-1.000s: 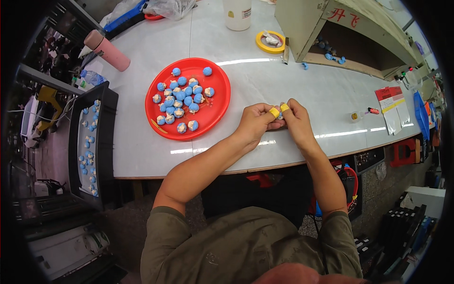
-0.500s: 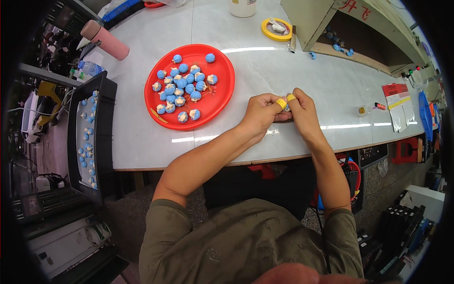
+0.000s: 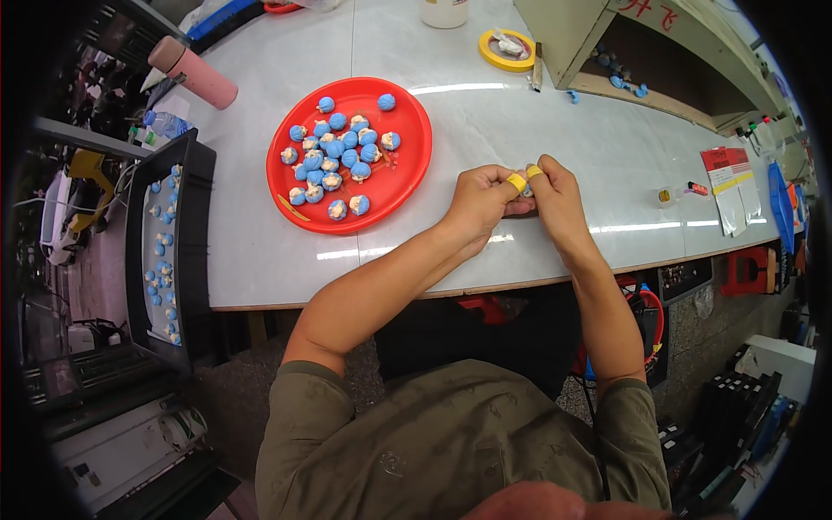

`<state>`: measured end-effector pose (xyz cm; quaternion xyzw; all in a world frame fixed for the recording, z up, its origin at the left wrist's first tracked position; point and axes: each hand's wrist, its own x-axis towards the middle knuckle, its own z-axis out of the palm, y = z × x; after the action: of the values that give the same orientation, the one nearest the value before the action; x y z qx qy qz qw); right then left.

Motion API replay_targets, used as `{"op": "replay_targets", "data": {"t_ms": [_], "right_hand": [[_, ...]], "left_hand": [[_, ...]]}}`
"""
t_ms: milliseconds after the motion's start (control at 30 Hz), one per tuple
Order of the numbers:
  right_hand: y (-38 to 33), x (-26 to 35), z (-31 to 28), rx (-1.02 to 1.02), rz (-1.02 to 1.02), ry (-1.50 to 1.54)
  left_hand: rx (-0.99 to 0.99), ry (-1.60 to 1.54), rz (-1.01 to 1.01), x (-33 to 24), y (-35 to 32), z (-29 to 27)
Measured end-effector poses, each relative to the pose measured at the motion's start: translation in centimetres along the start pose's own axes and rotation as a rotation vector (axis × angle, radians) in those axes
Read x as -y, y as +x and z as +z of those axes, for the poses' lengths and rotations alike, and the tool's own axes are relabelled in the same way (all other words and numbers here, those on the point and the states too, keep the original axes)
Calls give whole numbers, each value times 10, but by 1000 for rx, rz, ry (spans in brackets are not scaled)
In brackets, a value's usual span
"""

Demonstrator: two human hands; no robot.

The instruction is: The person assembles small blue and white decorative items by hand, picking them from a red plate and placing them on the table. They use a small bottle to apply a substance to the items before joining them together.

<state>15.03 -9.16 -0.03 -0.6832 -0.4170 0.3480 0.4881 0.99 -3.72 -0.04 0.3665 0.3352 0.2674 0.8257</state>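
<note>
Head view: left hand [image 3: 479, 201] & right hand [image 3: 555, 198] meet over white table [image 3: 537, 121], both pinched shut on one small blue piece [image 3: 526, 188], mostly hidden btwn taped fingertips, for two-handed control. Red tray [image 3: 407, 173] w/ similar blue pieces sits near left hand, within reach.

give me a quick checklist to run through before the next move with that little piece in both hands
1. Both hands on the piece: left hand and right hand meet over it, ok.
2. Piece itself visible: mostly hidden by fingers, cannot tell.
3. Yellow tape on fingertips: in place, ok.
4. Red tray within reach, left of the hands: ok.
5. Blue pieces inside the tray: ok.
6. Stray blue pieces by the shelf box: not ok.
</note>
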Motion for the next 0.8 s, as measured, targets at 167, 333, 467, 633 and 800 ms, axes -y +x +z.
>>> {"op": "replay_targets", "data": {"t_ms": [167, 333, 467, 633, 800], "right_hand": [[0, -1, 1, -45, 7, 14], [-12, 13, -4, -83, 44, 291], [-15, -4, -11, -27, -69, 227], [-14, 8, -41, 188, 41, 291], [-11, -4, -55, 275, -41, 290]], "left_hand": [[-17, -3, -2, -2, -1, 2], [-60, -32, 51, 0, 4, 1], [-23, -56, 101, 3, 5, 5], [83, 44, 87, 0, 4, 0], [139, 191, 84, -5, 1, 2]]}}
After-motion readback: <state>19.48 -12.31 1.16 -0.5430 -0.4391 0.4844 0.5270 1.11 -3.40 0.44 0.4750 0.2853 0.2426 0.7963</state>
